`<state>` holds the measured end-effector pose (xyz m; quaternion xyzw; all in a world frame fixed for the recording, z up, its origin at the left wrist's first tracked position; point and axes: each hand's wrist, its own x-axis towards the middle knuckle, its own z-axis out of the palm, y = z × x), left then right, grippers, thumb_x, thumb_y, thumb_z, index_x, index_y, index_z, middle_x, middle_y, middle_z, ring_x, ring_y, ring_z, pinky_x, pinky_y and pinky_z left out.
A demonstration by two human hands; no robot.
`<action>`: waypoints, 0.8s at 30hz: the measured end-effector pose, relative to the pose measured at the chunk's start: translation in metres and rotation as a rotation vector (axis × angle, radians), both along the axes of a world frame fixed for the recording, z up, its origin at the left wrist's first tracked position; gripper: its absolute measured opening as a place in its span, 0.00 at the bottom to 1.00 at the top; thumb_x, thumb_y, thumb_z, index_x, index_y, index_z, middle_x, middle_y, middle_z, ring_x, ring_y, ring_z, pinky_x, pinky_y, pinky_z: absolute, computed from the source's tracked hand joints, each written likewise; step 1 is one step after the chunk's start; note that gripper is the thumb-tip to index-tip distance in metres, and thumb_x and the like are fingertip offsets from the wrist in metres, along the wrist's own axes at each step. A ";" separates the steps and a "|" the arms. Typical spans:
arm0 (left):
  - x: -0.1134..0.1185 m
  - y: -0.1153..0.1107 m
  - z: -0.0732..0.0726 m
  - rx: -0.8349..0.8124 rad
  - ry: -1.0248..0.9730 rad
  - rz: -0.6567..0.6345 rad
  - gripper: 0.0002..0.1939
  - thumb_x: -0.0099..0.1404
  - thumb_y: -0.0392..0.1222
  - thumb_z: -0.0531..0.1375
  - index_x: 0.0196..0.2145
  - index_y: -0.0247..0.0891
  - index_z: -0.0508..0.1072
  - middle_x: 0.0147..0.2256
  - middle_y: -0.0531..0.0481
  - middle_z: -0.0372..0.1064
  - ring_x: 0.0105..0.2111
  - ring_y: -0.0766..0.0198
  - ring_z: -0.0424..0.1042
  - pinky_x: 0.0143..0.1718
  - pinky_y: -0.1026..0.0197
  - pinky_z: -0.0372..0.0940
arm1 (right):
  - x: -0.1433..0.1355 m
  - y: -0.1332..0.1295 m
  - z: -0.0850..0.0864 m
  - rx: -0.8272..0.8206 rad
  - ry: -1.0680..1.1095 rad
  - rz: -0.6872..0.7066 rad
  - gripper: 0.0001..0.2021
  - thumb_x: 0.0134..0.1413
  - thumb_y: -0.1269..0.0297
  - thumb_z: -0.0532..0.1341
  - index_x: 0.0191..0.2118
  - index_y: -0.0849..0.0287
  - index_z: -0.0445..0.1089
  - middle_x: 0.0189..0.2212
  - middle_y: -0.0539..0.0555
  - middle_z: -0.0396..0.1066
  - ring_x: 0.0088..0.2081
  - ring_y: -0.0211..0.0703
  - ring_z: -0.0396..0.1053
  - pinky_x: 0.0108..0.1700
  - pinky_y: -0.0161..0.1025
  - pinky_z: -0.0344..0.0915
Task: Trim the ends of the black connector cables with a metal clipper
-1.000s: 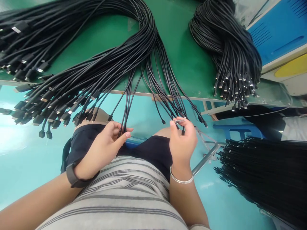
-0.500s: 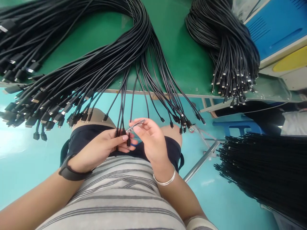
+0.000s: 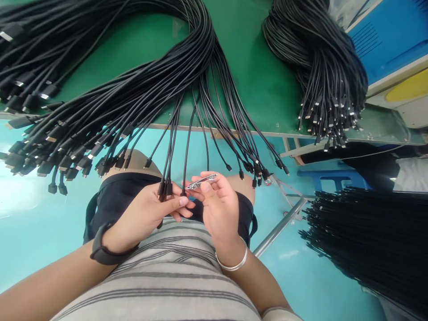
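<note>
My left hand (image 3: 157, 203) is closed on several black cables (image 3: 172, 147) that hang over the table edge, their plug ends among its fingers. One more cable (image 3: 187, 156) runs down to a plug (image 3: 183, 193) by the left thumb. Between thumb and fingers my right hand (image 3: 219, 200) pinches a silver nail clipper (image 3: 202, 181). The clipper's jaws point left, close beside that plug; whether they touch it I cannot tell. Some of the left fingers are hidden behind the cables and thumb.
A thick bundle of black cables (image 3: 160, 71) lies on the green table (image 3: 244, 80). Another coiled bundle (image 3: 310, 58) sits right, near a blue and white machine (image 3: 388, 40). At lower right is a large pile of black cables (image 3: 368, 240). A blue stool (image 3: 334, 176) stands beneath the table.
The right hand with the clipper has shifted slightly right and down. The left thumb has moved a little right and now overlaps the lower part of the single cable's plug.
</note>
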<state>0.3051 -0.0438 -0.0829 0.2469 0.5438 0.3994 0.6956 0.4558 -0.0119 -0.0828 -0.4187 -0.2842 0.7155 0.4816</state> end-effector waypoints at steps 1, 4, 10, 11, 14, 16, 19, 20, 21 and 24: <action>0.000 0.000 0.001 0.004 0.010 0.007 0.15 0.59 0.47 0.71 0.33 0.36 0.71 0.31 0.44 0.80 0.29 0.58 0.80 0.27 0.63 0.73 | 0.000 -0.002 0.000 -0.001 -0.006 -0.002 0.08 0.56 0.61 0.68 0.41 0.54 0.74 0.37 0.50 0.78 0.40 0.44 0.80 0.45 0.41 0.77; 0.001 -0.001 0.003 -0.001 0.019 0.033 0.16 0.58 0.47 0.71 0.34 0.36 0.70 0.30 0.44 0.80 0.28 0.57 0.80 0.27 0.62 0.73 | -0.002 -0.004 0.000 0.002 -0.024 -0.007 0.09 0.56 0.60 0.68 0.41 0.55 0.73 0.38 0.52 0.78 0.41 0.45 0.79 0.45 0.42 0.77; 0.001 -0.003 0.002 -0.008 0.018 0.047 0.18 0.57 0.48 0.72 0.34 0.36 0.70 0.29 0.44 0.80 0.27 0.58 0.79 0.26 0.63 0.73 | -0.004 -0.003 -0.001 -0.003 -0.042 0.004 0.09 0.55 0.60 0.69 0.41 0.54 0.73 0.36 0.51 0.78 0.39 0.43 0.79 0.44 0.40 0.76; 0.001 -0.003 0.002 -0.005 0.017 0.046 0.18 0.56 0.48 0.72 0.34 0.36 0.70 0.29 0.44 0.80 0.27 0.58 0.79 0.26 0.63 0.73 | -0.004 -0.003 -0.001 -0.002 -0.046 0.002 0.09 0.55 0.60 0.69 0.41 0.54 0.73 0.36 0.51 0.78 0.39 0.43 0.79 0.44 0.40 0.76; 0.002 -0.001 0.002 0.003 0.008 0.040 0.18 0.57 0.48 0.72 0.34 0.36 0.70 0.29 0.44 0.80 0.27 0.59 0.79 0.27 0.63 0.73 | -0.004 -0.003 0.000 0.000 -0.043 -0.008 0.09 0.54 0.60 0.69 0.40 0.55 0.73 0.35 0.51 0.78 0.38 0.43 0.79 0.43 0.40 0.76; 0.003 0.000 0.002 0.008 0.001 0.036 0.17 0.58 0.47 0.71 0.34 0.36 0.70 0.29 0.44 0.80 0.27 0.59 0.79 0.27 0.63 0.73 | -0.004 -0.003 0.000 0.005 -0.052 -0.011 0.09 0.55 0.60 0.68 0.40 0.55 0.73 0.35 0.50 0.78 0.38 0.42 0.79 0.43 0.39 0.76; 0.003 0.000 0.002 0.009 0.001 0.035 0.17 0.58 0.47 0.71 0.34 0.36 0.70 0.29 0.45 0.80 0.27 0.59 0.79 0.26 0.64 0.72 | -0.004 -0.003 0.000 0.009 -0.083 -0.011 0.09 0.55 0.60 0.68 0.40 0.55 0.73 0.35 0.51 0.78 0.37 0.42 0.78 0.43 0.40 0.76; 0.003 0.000 0.002 0.006 0.005 0.035 0.17 0.58 0.47 0.71 0.34 0.36 0.70 0.29 0.45 0.80 0.27 0.60 0.79 0.27 0.64 0.73 | -0.004 -0.003 0.000 0.004 -0.095 -0.017 0.09 0.55 0.60 0.68 0.39 0.55 0.73 0.35 0.51 0.78 0.37 0.42 0.78 0.43 0.40 0.77; 0.004 0.000 0.003 0.000 0.010 0.038 0.17 0.58 0.48 0.71 0.35 0.36 0.70 0.30 0.45 0.80 0.27 0.60 0.79 0.27 0.64 0.73 | -0.004 -0.004 0.000 0.000 -0.105 -0.026 0.09 0.55 0.59 0.69 0.39 0.56 0.73 0.35 0.51 0.78 0.37 0.42 0.79 0.43 0.40 0.77; 0.005 -0.001 0.004 -0.029 0.032 0.053 0.17 0.57 0.46 0.72 0.35 0.35 0.70 0.28 0.46 0.79 0.26 0.60 0.79 0.26 0.65 0.73 | -0.006 -0.004 -0.001 -0.015 -0.107 -0.055 0.10 0.54 0.58 0.69 0.39 0.56 0.72 0.35 0.51 0.78 0.37 0.43 0.79 0.42 0.41 0.78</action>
